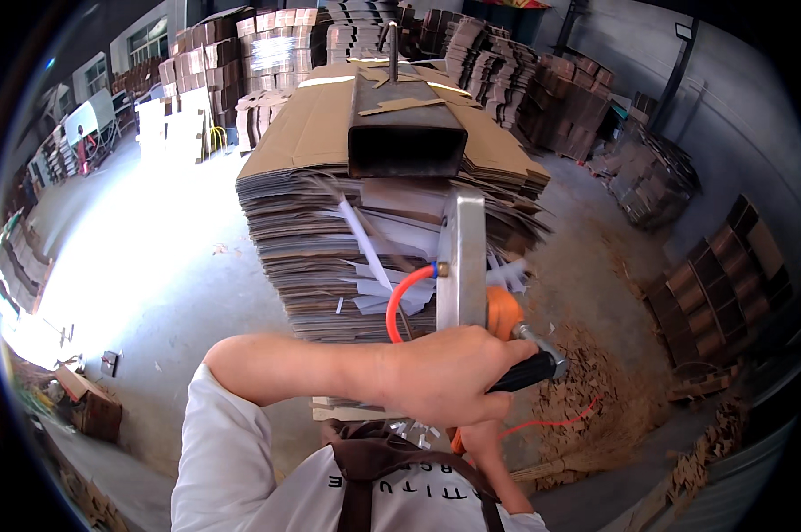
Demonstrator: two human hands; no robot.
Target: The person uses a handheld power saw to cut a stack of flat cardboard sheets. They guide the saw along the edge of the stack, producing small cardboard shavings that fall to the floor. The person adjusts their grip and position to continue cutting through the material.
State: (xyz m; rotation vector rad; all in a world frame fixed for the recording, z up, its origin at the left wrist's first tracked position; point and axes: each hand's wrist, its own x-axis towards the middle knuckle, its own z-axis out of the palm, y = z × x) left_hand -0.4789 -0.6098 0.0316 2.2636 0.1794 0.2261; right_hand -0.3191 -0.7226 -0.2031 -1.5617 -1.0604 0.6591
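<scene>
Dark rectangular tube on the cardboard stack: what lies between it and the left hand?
In the head view, the silver tool housing, red hose and white strips at the cardboard stack lie between the left hand and the tube.

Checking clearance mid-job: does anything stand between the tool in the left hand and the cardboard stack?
Yes: loose white strips jut from the near face of the cardboard stack, either side of the tool gripped by the left hand. Whether they touch it is unclear.
</scene>
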